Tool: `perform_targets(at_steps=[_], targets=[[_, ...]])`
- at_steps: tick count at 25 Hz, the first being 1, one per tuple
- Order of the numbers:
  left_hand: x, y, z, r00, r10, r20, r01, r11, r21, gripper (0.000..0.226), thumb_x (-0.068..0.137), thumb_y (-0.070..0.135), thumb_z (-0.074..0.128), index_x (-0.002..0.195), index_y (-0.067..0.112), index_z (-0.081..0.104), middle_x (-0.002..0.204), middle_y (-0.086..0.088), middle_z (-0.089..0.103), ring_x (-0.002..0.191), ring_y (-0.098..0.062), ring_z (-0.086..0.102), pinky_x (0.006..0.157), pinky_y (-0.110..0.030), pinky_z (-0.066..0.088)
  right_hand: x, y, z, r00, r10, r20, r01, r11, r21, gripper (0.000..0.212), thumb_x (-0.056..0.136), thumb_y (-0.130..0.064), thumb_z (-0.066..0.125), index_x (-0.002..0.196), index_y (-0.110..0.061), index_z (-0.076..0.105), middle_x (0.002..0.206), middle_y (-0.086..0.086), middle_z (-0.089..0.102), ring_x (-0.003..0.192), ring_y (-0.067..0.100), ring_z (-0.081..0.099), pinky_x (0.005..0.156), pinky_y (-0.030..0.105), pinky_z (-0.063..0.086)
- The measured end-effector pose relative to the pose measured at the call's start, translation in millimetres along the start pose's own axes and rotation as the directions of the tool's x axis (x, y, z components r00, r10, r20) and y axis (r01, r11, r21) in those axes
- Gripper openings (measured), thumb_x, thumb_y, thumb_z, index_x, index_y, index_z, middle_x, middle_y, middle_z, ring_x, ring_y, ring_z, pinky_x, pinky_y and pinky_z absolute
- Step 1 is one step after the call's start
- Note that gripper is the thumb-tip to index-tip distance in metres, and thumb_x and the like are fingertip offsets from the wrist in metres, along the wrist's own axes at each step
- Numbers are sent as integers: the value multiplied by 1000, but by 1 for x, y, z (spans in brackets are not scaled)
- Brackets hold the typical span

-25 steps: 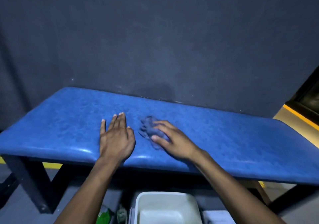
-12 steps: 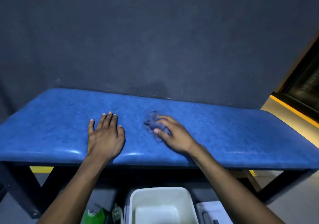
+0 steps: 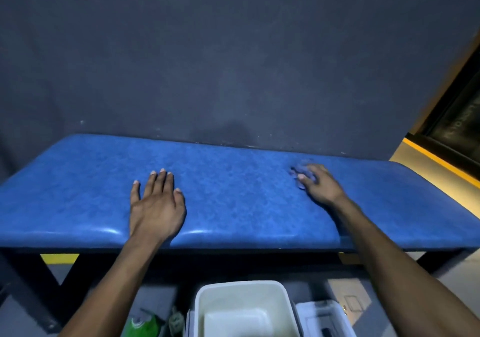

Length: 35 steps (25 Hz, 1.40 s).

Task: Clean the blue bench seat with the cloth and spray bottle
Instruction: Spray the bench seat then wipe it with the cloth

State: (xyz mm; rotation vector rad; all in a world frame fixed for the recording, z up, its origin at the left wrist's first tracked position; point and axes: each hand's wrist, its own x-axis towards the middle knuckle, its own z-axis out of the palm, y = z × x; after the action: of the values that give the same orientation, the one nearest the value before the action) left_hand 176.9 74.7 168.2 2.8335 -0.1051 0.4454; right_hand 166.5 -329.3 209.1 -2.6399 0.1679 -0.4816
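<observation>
The blue padded bench seat (image 3: 233, 194) runs across the view against a dark wall. My left hand (image 3: 155, 207) lies flat on the seat left of centre, fingers straight and spread. My right hand (image 3: 318, 183) holds a crumpled blue cloth (image 3: 298, 174) against the seat toward the right end; its fingers curl over the cloth, which shows only at the fingertips. On the floor below, a green bottle (image 3: 139, 323) and what looks like a spray trigger (image 3: 176, 319) sit at the bottom edge, partly cut off.
A white plastic tub (image 3: 241, 290) stands on the floor under the bench front, with a second white container (image 3: 319, 316) to its right. Black bench legs (image 3: 28, 284) angle down at both ends. A yellow-edged step (image 3: 436, 160) lies at the far right.
My right hand has slid the cloth along the seat from near the centre toward the right end. My left hand stays flat in about the same place.
</observation>
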Motion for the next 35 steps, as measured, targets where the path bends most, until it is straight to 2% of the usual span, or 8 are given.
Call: perform_targets(at_steps=[5, 9, 15, 19, 25, 30, 32, 35], targets=[[5, -5, 4, 999, 28, -20, -28, 1000, 0, 75, 91, 45, 7, 153, 17, 38, 164, 1, 31, 153, -14, 22, 123, -48, 7, -23, -118, 50, 922, -338, 192, 316, 939, 133, 32, 95, -36, 62, 120, -17, 70, 133, 6, 63, 133, 17, 51, 111, 21, 35], [2, -3, 3, 999, 17, -30, -16, 1000, 10, 76, 91, 46, 7, 153, 16, 40, 163, 1, 34, 153, -15, 25, 122, -46, 8, -93, -92, 6, 856, -469, 216, 423, 878, 225, 30, 101, -30, 61, 129, -21, 66, 145, -3, 53, 140, 4, 45, 116, 16, 30], [1, 0, -4, 1000, 0, -1, 0, 1000, 4, 77, 90, 45, 6, 154, 14, 38, 164, 0, 31, 153, -15, 23, 123, -46, 7, -80, 4, -30, 973, -214, 82, 209, 976, 64, 26, 98, -35, 58, 118, -20, 68, 129, -4, 60, 129, 12, 54, 112, 34, 40], [-2, 1, -6, 1000, -4, 12, 4, 1000, -14, 76, 91, 44, 5, 156, 16, 31, 167, 3, 24, 155, -12, 15, 125, -44, 4, 3, -37, 33, 999, -35, -21, 36, 999, 31, 17, 97, -28, 63, 110, -21, 70, 130, 1, 61, 128, 24, 54, 103, 29, 41], [2, -3, -1, 999, 26, -38, -27, 999, -19, 76, 89, 42, 8, 151, 14, 43, 161, 0, 37, 152, -14, 28, 124, -46, 10, -5, -187, 99, 872, -442, 210, 410, 894, 180, 28, 96, -37, 60, 120, -25, 66, 135, 1, 59, 131, 21, 52, 111, 35, 40], [-4, 1, -5, 1000, 11, -12, -12, 1000, -9, 75, 89, 38, 7, 155, 14, 36, 165, 1, 30, 154, -12, 20, 126, -43, 6, -81, -127, 45, 748, -621, 236, 581, 784, 219, 29, 102, -35, 56, 128, -23, 63, 141, -6, 55, 136, 9, 49, 114, 24, 36], [-2, 3, -8, 1000, 12, 7, -12, 1000, -28, 72, 91, 37, 10, 156, 15, 31, 166, 2, 25, 155, -11, 16, 126, -42, 4, -47, -126, 55, 815, -554, 168, 530, 831, 167, 26, 101, -33, 58, 124, -23, 65, 138, -2, 58, 132, 16, 53, 111, 32, 42], [-4, 2, -8, 1000, 23, 10, -22, 999, -29, 73, 91, 38, 9, 157, 15, 30, 167, 2, 24, 155, -11, 15, 126, -42, 4, 8, -156, 86, 957, -226, 181, 217, 974, 70, 28, 100, -32, 58, 125, -20, 64, 140, 5, 57, 133, 26, 51, 107, 31, 39]])
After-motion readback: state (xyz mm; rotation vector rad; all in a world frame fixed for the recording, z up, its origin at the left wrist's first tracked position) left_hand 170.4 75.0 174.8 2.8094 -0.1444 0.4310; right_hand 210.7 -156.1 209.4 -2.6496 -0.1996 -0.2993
